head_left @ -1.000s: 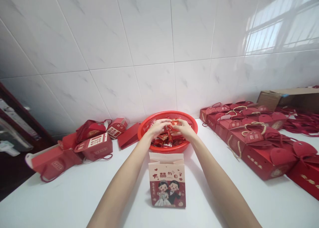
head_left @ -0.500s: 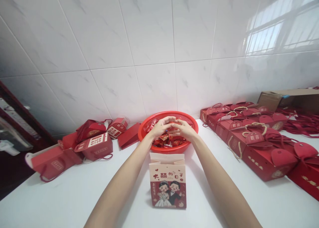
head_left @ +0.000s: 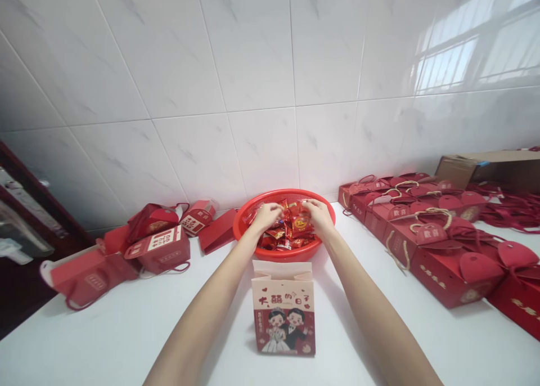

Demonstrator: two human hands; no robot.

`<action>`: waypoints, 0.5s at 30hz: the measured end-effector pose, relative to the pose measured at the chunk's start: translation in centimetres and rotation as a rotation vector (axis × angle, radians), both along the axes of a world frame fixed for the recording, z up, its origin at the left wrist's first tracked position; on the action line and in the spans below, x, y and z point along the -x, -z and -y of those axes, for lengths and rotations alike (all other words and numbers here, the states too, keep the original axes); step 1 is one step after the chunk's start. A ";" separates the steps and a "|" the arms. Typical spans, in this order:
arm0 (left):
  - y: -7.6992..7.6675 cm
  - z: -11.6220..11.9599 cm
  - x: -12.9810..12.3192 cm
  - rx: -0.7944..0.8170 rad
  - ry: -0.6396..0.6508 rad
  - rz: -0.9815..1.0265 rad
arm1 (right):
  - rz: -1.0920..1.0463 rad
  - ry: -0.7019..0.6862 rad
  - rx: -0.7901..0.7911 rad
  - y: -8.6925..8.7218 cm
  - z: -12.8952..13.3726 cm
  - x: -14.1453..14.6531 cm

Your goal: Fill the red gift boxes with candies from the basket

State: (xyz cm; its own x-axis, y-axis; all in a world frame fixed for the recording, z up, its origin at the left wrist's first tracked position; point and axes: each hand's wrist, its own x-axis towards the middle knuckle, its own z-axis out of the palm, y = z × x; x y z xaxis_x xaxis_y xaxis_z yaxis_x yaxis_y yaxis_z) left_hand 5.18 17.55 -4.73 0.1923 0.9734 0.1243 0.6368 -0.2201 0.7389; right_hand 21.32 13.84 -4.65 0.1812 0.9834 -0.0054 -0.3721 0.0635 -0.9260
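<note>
A red plastic basket holds a heap of red-wrapped sweets. My left hand is over the basket's left side, its fingers curled in a pinch; what they hold, if anything, is hard to make out. On the right side, my right hand pinches the edge of a red-wrapped sweet with a gold mark. Between my forearms a paper gift bag stands upright with its top open, printed with a cartoon bridal couple.
Rows of closed red gift boxes with rope handles fill the right side. Behind them are a cardboard carton and dark red ribbons. More red boxes lie at the left. A tiled wall rises behind the basket.
My hands were close together over the basket with fingertips nearly meeting. They have moved apart and down to the sweets, and the right now grips a sweet.
</note>
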 end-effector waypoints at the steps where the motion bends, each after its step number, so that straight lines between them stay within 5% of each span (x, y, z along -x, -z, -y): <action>1: 0.3 0.0 0.1 0.050 0.019 -0.068 | -0.008 0.018 0.005 0.0 -0.1 0.0; 8: 1.5 -0.1 0.5 0.196 0.012 -0.303 | -0.019 0.037 0.020 -0.1 -0.1 0.0; 15: 1.3 -1.2 1.4 0.113 -0.139 -0.039 | -0.034 0.015 0.017 0.0 -0.1 -0.1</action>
State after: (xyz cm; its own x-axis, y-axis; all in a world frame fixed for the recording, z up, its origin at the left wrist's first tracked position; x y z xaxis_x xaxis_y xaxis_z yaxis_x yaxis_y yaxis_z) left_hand 3.74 18.80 -6.06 0.0571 0.9983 0.0077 0.6843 -0.0448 0.7278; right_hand 21.37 13.97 -4.61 0.1958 0.9802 -0.0281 -0.4028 0.0542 -0.9137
